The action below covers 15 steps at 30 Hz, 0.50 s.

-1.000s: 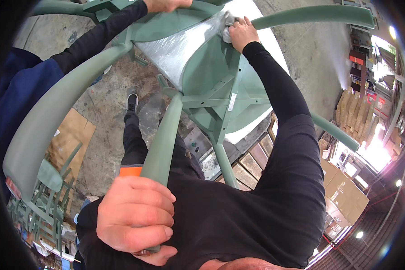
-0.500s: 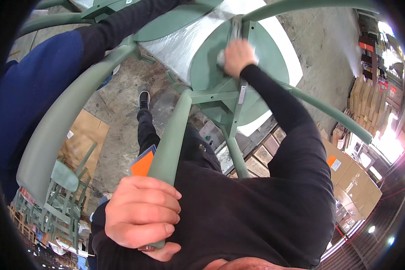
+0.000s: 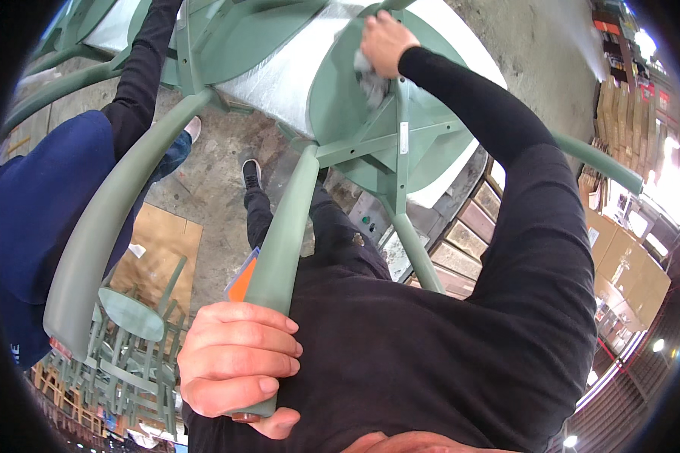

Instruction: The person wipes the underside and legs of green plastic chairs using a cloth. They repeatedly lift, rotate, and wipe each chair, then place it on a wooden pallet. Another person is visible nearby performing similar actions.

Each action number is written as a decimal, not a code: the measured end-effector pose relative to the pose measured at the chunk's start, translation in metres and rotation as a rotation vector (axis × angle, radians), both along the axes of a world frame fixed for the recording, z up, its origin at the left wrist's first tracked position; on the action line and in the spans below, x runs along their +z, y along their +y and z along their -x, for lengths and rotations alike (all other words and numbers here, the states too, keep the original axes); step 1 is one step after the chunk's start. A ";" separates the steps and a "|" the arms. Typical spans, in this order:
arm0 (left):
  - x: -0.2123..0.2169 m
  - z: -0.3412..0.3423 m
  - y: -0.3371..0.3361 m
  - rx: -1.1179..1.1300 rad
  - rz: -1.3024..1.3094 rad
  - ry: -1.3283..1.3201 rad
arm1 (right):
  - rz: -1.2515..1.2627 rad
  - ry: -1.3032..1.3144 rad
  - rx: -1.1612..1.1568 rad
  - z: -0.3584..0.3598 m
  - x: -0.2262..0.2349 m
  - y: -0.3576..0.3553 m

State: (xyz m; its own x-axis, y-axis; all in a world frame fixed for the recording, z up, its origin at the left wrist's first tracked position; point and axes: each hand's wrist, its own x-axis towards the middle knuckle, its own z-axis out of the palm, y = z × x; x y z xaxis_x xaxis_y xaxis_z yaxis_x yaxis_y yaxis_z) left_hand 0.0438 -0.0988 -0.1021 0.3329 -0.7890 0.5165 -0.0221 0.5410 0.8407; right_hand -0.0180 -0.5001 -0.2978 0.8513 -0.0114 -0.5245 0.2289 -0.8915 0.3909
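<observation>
An upturned green chair (image 3: pixel 436 147) lies with its seat's underside up and its crossed rails and legs showing. Wrapped round the lower end of one green chair leg (image 3: pixel 283 226) is my left hand (image 3: pixel 239 368), thumb beneath the tip. My right hand (image 3: pixel 386 45) reaches to the far part of the seat's underside, near the base of another leg. Bunched under its fingers is a greyish-white rag (image 3: pixel 372 81), pressed against the green surface. The fingertips are partly hidden by the hand itself.
Clear plastic sheeting (image 3: pixel 278 75) lies beneath the chair. A second upturned chair (image 3: pixel 253 38) is beside it, with a co-worker in a navy top (image 3: pixel 49 204) at the left. Stacked green chairs (image 3: pixel 132 340), wooden blocks (image 3: pixel 461 245) and cardboard boxes (image 3: pixel 633 272) stand around.
My right hand has slid the rag farther away and slightly left along the seat's underside. My left hand keeps its grip on the leg. The co-worker's arm has shifted left.
</observation>
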 end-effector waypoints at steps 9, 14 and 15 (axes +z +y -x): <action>-0.006 0.003 -0.007 0.016 -0.006 0.004 | -0.682 -0.024 -0.470 0.075 -0.028 0.129; -0.001 -0.001 -0.003 -0.032 -0.005 -0.005 | 0.006 -0.308 -0.166 0.002 -0.024 -0.019; -0.003 -0.001 -0.002 -0.025 0.010 -0.010 | -0.006 -0.499 -0.119 -0.015 -0.023 -0.037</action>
State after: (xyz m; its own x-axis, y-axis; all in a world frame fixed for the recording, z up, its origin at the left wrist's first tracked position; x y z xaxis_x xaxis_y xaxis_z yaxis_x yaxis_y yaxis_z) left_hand 0.0451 -0.1006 -0.1048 0.3077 -0.7920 0.5273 -0.0165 0.5497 0.8352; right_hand -0.0033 -0.5370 -0.3208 0.9910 -0.1220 -0.0553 -0.0876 -0.9026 0.4215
